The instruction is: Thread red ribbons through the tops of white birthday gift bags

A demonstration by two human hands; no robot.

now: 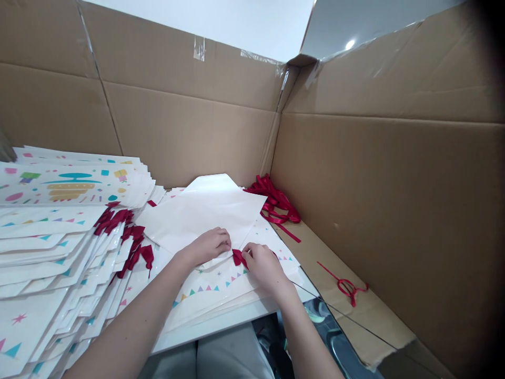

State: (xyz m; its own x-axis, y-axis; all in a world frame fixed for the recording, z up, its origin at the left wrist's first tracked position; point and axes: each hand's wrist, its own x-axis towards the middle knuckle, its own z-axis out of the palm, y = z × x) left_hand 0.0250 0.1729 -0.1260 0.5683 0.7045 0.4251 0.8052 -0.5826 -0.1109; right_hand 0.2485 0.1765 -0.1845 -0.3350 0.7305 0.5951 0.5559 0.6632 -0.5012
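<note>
Head view is showing me working at the desk (221, 334). My left hand (209, 246) is curling its fingers down onto a folded white paper bag (205, 221), though I cannot tell whether it is gripping. My right hand (262, 266) is nearly closed, pinching a red ribbon (238, 257) against the bag's printed bunting. A stack of printed paper bags (59, 252) is sitting to my left, and a tangled ribbon bundle (272, 199) is lying beyond the bag.

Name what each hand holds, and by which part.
Right hand: a red ribbon, pinched at the fingertips. Left hand: on the folded edge of a white paper bag; any grip cannot be told.
</note>
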